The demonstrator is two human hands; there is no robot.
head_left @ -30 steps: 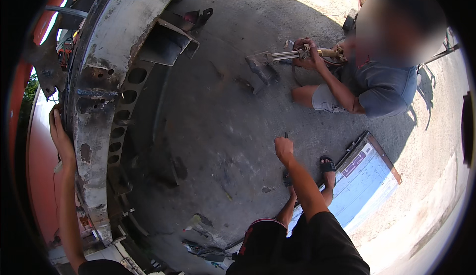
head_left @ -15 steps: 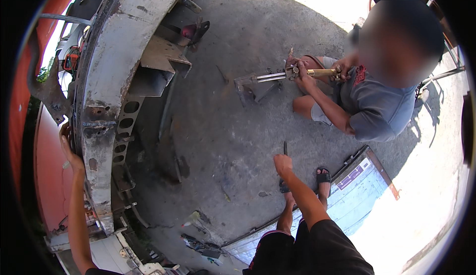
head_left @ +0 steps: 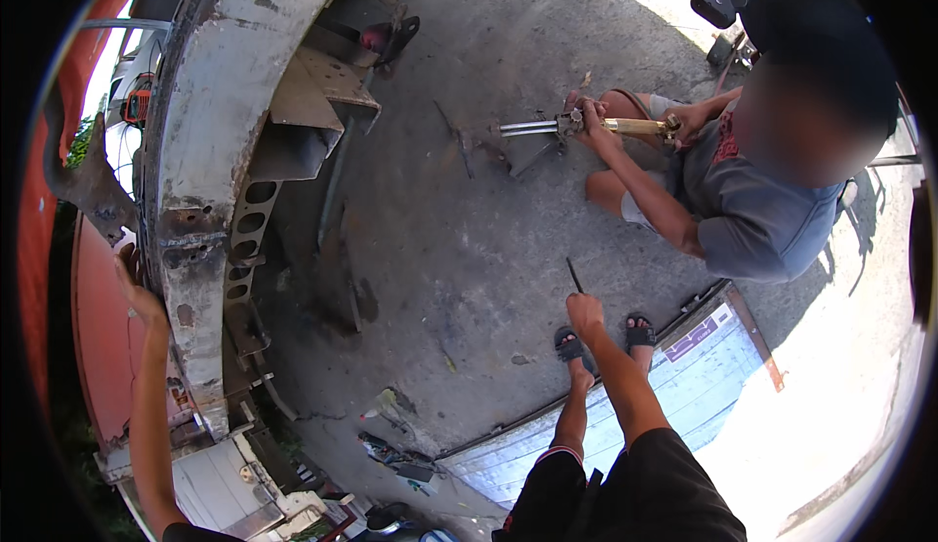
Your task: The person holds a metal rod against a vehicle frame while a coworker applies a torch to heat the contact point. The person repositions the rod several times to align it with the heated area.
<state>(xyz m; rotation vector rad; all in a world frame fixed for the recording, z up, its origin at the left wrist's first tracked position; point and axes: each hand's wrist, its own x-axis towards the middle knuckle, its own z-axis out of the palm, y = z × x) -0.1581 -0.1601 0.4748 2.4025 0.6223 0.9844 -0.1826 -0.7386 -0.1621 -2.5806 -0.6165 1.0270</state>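
Observation:
My right hand point(head_left: 586, 317) is closed around a thin dark rod point(head_left: 574, 273) that points forward above the concrete. At the left, my left hand point(head_left: 140, 293) lies with fingers stretched along the outer edge of a large, worn, pale metal beam point(head_left: 202, 141). Across from me a squatting co-worker point(head_left: 772, 180) grips a brass cutting torch point(head_left: 633, 126) with two hands. Its silver tubes point left, toward a small metal piece point(head_left: 532, 156) on the floor. Whether a flame burns at the tip, I cannot make out.
Brackets point(head_left: 318, 102) and a perforated metal strip point(head_left: 250, 221) jut from the beam's inner side. A pale panel point(head_left: 674, 381) lies behind my sandalled feet. Metal scraps and tools point(head_left: 396, 456) lie on the concrete floor point(head_left: 459, 268). A red panel point(head_left: 107, 337) stands left of the beam.
My right hand has shifted slightly right, and more of the rod shows, now slanting up-left. The co-worker's torch has moved a little upward and right in view. My left hand stays on the beam.

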